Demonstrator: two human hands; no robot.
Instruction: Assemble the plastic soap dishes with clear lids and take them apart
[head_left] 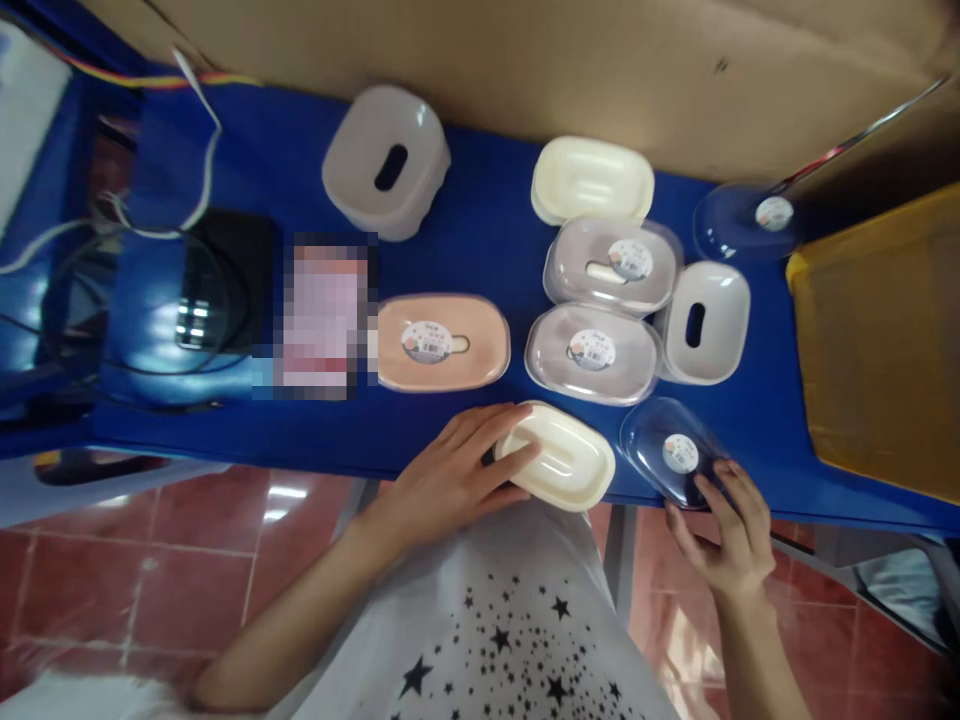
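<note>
A cream oval soap dish [574,462] lies at the table's front edge, slightly turned. My left hand [472,462] grips its left end, fingers over the rim and into the hollow. To the right, a clear plastic lid [652,437] with a round label rests at the edge; my right hand [724,525] pinches its near right corner between thumb and fingers. Behind these sit two lidded pale grey soap dishes [551,365] [562,275], another cream dish [592,175] and a pale grey slotted tray [720,340]. A lidded peach soap dish [480,365] lies to the left.
A stack of slotted grey trays [352,165] stands at the back left. Another clear lid [724,220] lies at the back right, near a yellow-taped box [885,340]. On the left are a blurred-out item [322,320], a black device [251,270] and a white cable [208,170].
</note>
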